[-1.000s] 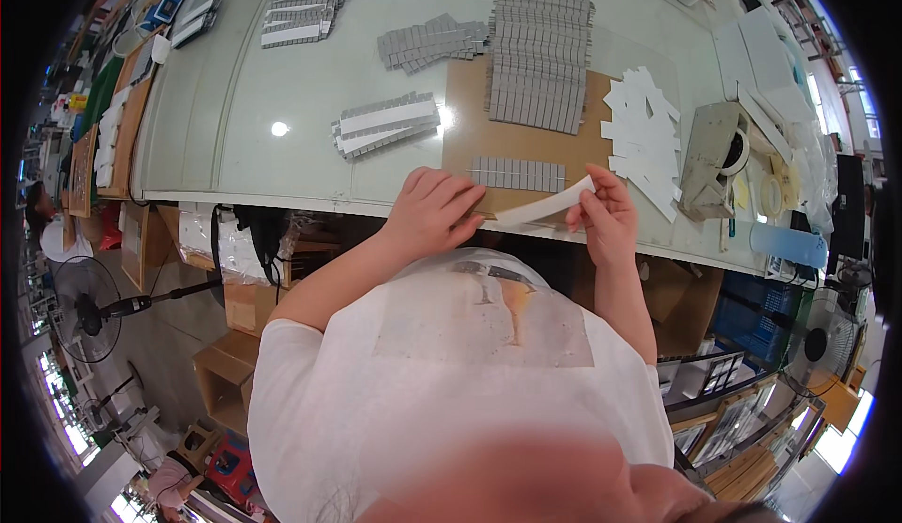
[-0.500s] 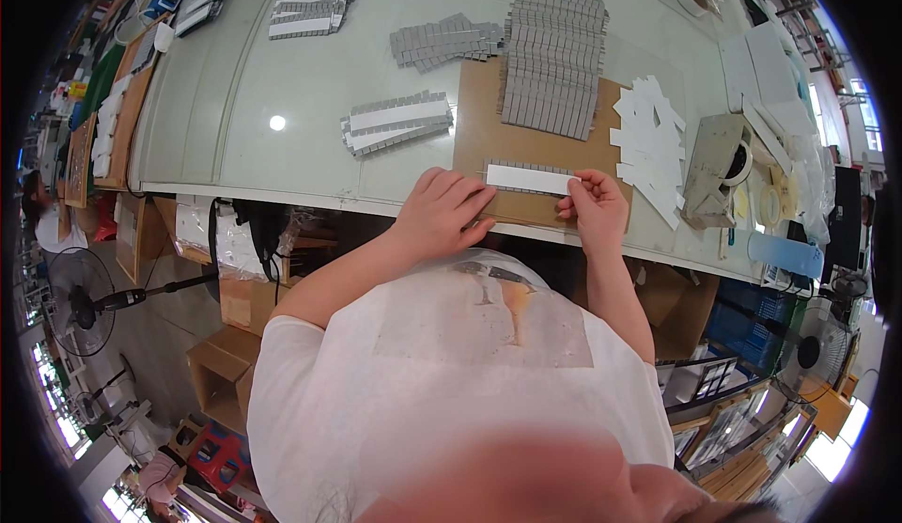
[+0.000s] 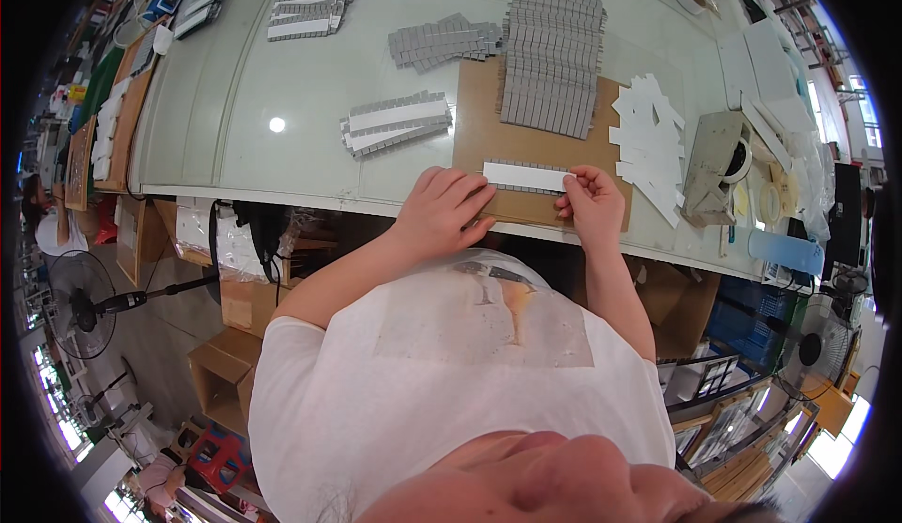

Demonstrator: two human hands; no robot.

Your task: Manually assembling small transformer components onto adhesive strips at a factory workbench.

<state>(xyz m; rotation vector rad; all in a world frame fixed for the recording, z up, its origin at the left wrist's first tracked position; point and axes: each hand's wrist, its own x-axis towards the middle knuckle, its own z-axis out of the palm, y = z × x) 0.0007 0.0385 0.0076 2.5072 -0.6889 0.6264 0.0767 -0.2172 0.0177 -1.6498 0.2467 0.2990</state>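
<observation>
A white paper strip [image 3: 526, 176] lies along a grey toothed strip [image 3: 531, 190], whose segmented edges show above and below it. Both rest on a brown board [image 3: 479, 138] at the table's near edge. My right hand [image 3: 596, 205] pinches the white strip's right end between thumb and fingertips. At the left end, my left hand [image 3: 439, 205] rests with its fingers extended and the thumb apart; a fingertip touches the strip's end. Beyond them lies a large stack of grey toothed strips [image 3: 550, 62]. Right of the board are loose white strips [image 3: 648, 142].
A pile of white-topped grey strips [image 3: 396, 123] lies left of the board, with bare grey strips [image 3: 442, 42] behind and another stack [image 3: 315, 1] at the far left. A tape dispenser [image 3: 716, 171] stands right. A fan [image 3: 83, 305] is beyond the table's left side.
My right hand has shifted very slightly left, still at the white strip's right end. My left hand stays in nearly the same place.
</observation>
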